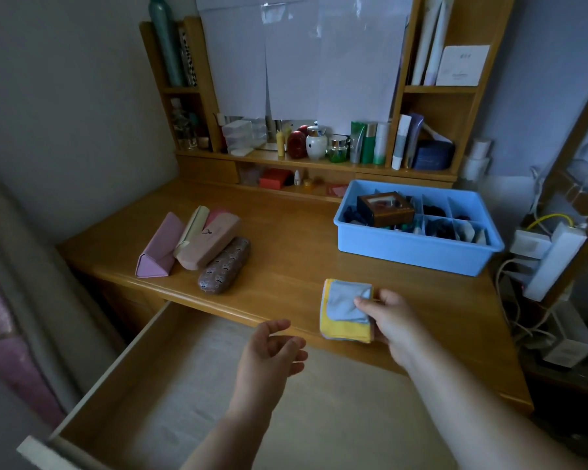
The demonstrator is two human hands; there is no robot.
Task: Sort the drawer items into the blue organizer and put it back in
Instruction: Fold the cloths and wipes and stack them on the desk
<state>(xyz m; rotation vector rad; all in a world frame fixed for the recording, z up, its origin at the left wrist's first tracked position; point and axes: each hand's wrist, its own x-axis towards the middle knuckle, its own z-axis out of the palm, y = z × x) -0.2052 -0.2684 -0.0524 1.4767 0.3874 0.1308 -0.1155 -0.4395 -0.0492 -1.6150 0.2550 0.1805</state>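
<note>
The blue organizer (411,247) stands on the wooden desk (292,252) at the right, its compartments holding dark small items and a brown box (386,208). My right hand (392,320) pinches a folded stack of cloths (345,310), light blue on top and yellow beneath, at the desk's front edge. My left hand (272,351) hovers with relaxed fingers over the open drawer (170,385), holding nothing. The drawer's visible inside shows only a pale liner.
Several glasses cases (197,247), pink, cream and brown patterned, lie on the desk's left side. Bottles and jars (336,144) line the shelf at the back. A white power strip with cables (550,259) sits beside the desk on the right.
</note>
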